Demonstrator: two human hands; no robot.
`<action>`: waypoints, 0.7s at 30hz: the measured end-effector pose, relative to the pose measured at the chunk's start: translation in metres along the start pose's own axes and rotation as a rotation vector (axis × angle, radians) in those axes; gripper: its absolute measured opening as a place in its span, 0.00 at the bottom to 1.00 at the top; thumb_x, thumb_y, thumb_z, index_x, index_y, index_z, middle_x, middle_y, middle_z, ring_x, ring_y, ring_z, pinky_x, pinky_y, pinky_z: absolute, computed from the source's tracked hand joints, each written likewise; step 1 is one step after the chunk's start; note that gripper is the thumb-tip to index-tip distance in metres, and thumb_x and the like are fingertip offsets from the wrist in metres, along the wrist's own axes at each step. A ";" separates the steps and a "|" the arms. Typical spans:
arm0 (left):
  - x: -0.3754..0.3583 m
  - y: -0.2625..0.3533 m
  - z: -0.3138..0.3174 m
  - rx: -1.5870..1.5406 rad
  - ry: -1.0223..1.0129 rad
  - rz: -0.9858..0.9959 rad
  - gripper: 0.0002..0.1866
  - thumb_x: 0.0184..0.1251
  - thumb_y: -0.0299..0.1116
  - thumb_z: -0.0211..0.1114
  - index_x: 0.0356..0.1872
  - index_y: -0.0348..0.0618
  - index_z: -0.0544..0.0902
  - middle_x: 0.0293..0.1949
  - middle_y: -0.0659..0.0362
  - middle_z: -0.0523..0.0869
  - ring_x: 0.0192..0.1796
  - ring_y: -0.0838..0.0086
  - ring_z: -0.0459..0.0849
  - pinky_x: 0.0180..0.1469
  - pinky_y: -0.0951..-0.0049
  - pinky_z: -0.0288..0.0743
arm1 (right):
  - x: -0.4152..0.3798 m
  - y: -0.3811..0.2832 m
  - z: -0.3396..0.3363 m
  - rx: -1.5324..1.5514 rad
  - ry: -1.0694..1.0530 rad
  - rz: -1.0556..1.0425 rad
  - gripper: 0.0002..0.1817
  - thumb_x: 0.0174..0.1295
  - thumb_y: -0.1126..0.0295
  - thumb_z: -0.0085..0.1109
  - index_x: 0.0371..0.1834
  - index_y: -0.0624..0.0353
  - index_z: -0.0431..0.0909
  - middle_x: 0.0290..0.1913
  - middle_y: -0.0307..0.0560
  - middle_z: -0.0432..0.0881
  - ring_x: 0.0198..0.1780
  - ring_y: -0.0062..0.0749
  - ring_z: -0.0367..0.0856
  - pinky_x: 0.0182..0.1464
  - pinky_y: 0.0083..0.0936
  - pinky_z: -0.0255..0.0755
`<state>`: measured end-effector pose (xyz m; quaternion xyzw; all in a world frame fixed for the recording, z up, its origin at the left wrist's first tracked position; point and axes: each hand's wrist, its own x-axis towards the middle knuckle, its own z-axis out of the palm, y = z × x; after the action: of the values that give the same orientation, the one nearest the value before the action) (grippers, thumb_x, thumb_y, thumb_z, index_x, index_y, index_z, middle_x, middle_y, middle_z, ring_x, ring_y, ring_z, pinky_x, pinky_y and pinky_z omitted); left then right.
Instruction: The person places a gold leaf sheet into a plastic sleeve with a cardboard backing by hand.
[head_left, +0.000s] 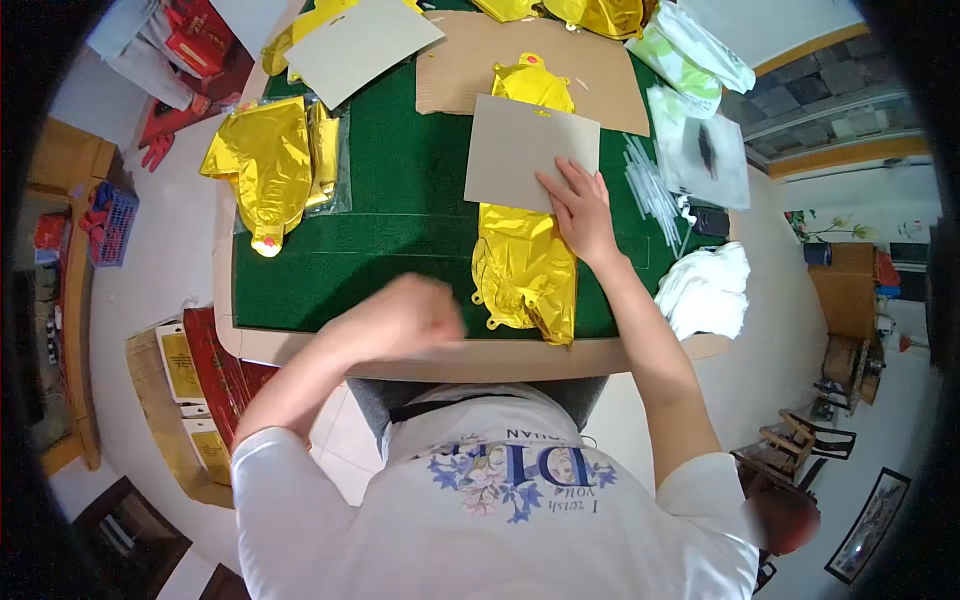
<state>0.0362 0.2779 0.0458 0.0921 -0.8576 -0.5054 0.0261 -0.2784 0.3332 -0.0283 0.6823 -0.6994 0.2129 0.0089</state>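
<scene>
The right hand (585,212) lies flat, its fingers a little apart, on a grey card (515,150). It does not grip the card; it just rests on it near the right edge. The left hand (405,315) is near the counter's front edge, with its fingers curled in. It is a blur, so I cannot tell if it holds a thing.

The grey card sits across the middle of a gold foil sheet (525,265) on the green counter (390,180). The foil looks very thin, light and slippery (like a candy wrapper), and it may crinkle or tear. The small tabs on its edge look like good spots to pinch softly. The card looks light too, but stiff, so it is best held by its sides.

Past the card, the foil's top pokes out onto a brown cardboard piece (610,85). To the right are thin clear sticks (652,190) and a white cloth (705,290). To the left is more gold foil (270,160), partly on a clear bag.

The card hides the foil's middle, so I cannot see how it is folded there. More gold foil at the far edge is cut off.
</scene>
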 end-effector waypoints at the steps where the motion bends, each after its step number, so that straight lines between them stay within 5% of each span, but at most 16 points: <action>1: 0.019 -0.005 0.002 0.201 0.176 -0.102 0.08 0.63 0.33 0.62 0.33 0.40 0.84 0.37 0.51 0.85 0.43 0.55 0.81 0.42 0.59 0.75 | 0.000 -0.001 -0.002 -0.006 -0.005 0.000 0.20 0.67 0.70 0.55 0.61 0.40 0.79 0.68 0.47 0.71 0.71 0.46 0.65 0.73 0.51 0.50; 3: 0.059 -0.030 0.017 0.246 0.570 -0.018 0.16 0.64 0.29 0.64 0.52 0.41 0.80 0.54 0.48 0.80 0.57 0.55 0.78 0.60 0.60 0.73 | 0.000 -0.001 -0.002 -0.003 -0.001 0.000 0.20 0.67 0.70 0.55 0.61 0.40 0.79 0.68 0.47 0.71 0.71 0.46 0.65 0.73 0.51 0.50; 6: 0.105 -0.052 0.027 0.540 0.770 0.045 0.18 0.65 0.30 0.63 0.56 0.45 0.79 0.61 0.50 0.76 0.64 0.54 0.73 0.67 0.55 0.66 | -0.002 -0.001 0.000 0.003 -0.005 0.008 0.20 0.67 0.70 0.55 0.61 0.40 0.79 0.68 0.48 0.71 0.71 0.46 0.64 0.73 0.51 0.50; 14: 0.111 -0.075 0.034 0.686 0.662 -0.030 0.18 0.66 0.34 0.61 0.58 0.50 0.79 0.64 0.53 0.74 0.69 0.56 0.68 0.71 0.49 0.60 | 0.000 0.003 0.000 0.082 0.004 0.021 0.19 0.66 0.69 0.55 0.60 0.41 0.79 0.67 0.49 0.71 0.71 0.47 0.64 0.72 0.54 0.49; 18: 0.112 -0.074 0.033 0.679 0.665 -0.036 0.18 0.65 0.33 0.61 0.57 0.51 0.80 0.64 0.53 0.75 0.69 0.56 0.68 0.71 0.49 0.60 | 0.000 0.015 -0.005 0.377 0.099 0.093 0.20 0.66 0.77 0.52 0.60 0.51 0.79 0.67 0.53 0.72 0.70 0.49 0.67 0.72 0.44 0.55; 21: 0.112 -0.075 0.033 0.683 0.662 -0.045 0.18 0.65 0.33 0.61 0.57 0.51 0.80 0.64 0.54 0.74 0.69 0.57 0.68 0.71 0.50 0.60 | -0.006 0.023 -0.010 0.213 0.094 0.058 0.20 0.63 0.80 0.51 0.58 0.54 0.79 0.66 0.56 0.73 0.69 0.51 0.67 0.71 0.42 0.59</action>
<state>-0.0683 0.2508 -0.0411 0.2698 -0.9181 -0.1386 0.2552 -0.3030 0.3414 -0.0279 0.6480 -0.6912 0.3178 -0.0369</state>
